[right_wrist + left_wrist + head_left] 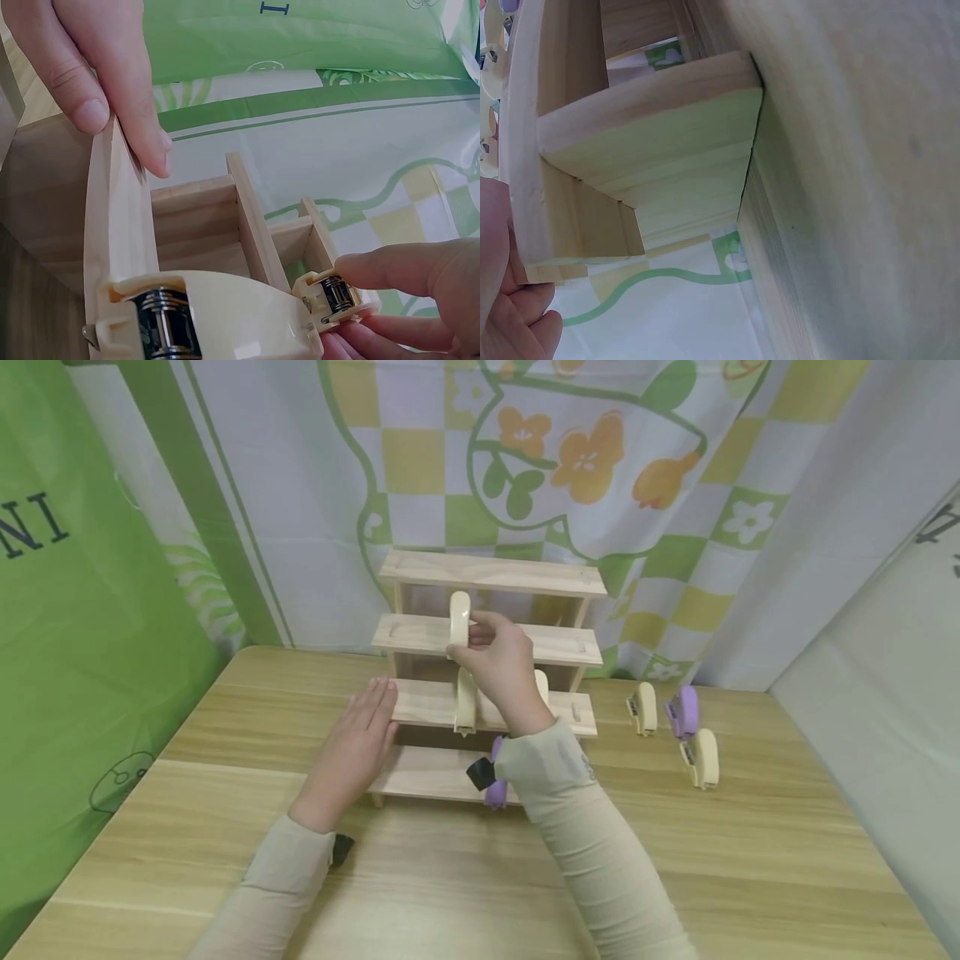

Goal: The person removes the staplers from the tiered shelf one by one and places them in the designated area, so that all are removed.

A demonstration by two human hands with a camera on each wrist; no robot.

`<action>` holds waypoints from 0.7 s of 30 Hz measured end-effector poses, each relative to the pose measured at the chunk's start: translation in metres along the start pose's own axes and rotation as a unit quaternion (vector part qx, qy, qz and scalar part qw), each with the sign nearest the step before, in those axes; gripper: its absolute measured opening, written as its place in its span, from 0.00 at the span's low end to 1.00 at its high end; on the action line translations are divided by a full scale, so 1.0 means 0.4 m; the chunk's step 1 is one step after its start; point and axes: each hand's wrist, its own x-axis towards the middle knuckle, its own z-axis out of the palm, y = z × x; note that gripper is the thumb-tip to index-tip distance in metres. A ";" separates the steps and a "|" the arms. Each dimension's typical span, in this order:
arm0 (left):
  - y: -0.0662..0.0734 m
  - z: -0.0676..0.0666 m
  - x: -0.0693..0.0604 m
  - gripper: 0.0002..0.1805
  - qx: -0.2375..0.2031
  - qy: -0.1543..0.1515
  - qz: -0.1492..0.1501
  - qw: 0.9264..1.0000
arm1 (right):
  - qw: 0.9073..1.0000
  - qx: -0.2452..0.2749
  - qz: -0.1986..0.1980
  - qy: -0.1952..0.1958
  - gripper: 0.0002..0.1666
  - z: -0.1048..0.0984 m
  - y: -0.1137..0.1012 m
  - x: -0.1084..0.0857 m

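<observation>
In the head view, my right hand (pixel 504 664) pinches a cream stapler (pixel 460 618) upright at the second-highest step of a wooden tiered rack (pixel 491 572). The right wrist view shows the thumb and fingers on that stapler (pixel 337 296); whether its base touches the board is unclear. My left hand (pixel 356 747) rests with straight fingers on the left end of the step below. On that step stand a cream stapler (pixel 466 703) and another (pixel 542 685) partly behind my right hand. A purple stapler (pixel 497 792) on the lowest step is partly covered by the right sleeve.
On the wooden table (pixel 750 835), right of the rack, stand a cream stapler (pixel 642 708), a purple one (pixel 683 710) and another cream one (pixel 702 758). A patterned curtain (pixel 412 460) hangs directly behind the rack, with green cloth (pixel 97 652) at the left.
</observation>
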 end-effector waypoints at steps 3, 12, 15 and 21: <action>0.001 -0.003 0.000 0.31 0.001 -0.004 -0.003 1.000 | 1.000 0.010 0.001 0.003 0.35 -0.003 0.002 -0.001; 0.001 -0.005 0.000 0.31 0.005 -0.008 -0.003 1.000 | 0.999 0.033 -0.009 0.008 0.35 -0.029 0.007 -0.019; 0.003 -0.006 0.001 0.31 0.004 -0.003 -0.002 1.000 | 0.999 0.041 -0.012 0.013 0.35 -0.045 0.011 -0.027; 0.003 -0.008 0.001 0.31 0.005 -0.006 -0.003 1.000 | 0.998 0.061 -0.021 0.021 0.34 -0.082 0.022 -0.046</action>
